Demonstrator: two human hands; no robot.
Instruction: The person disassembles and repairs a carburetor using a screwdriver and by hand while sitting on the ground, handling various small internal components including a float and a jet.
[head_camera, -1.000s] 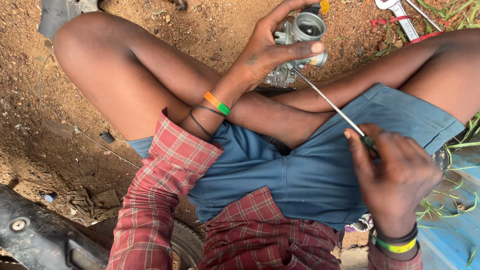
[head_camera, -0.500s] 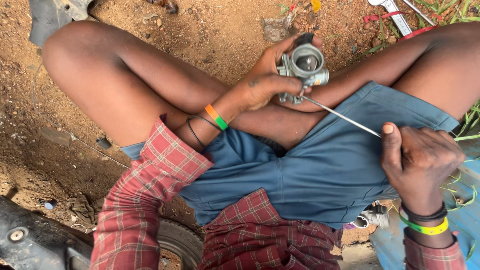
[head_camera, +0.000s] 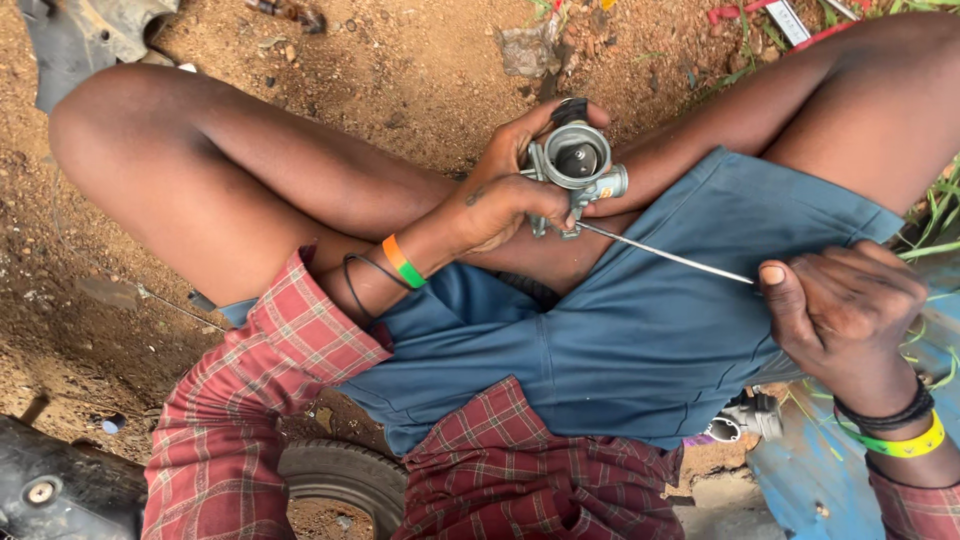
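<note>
My left hand (head_camera: 505, 195) is wrapped closed around the small metal carburetor (head_camera: 575, 165), above my crossed legs. My right hand (head_camera: 845, 305) is curled shut on the thin metal rod (head_camera: 665, 256), whose tip meets the carburetor's underside.

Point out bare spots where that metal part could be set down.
Bare dirt above the left knee, and the blue shorts under the thin rod. Crowded: top right among red-handled tools, and lower left by the tyre.

A small grey metal engine part (head_camera: 575, 165) with a round dark hole on top sits up above the crossed legs. A long thin metal rod (head_camera: 665, 256) pokes into its lower side and slants down to the right.
</note>
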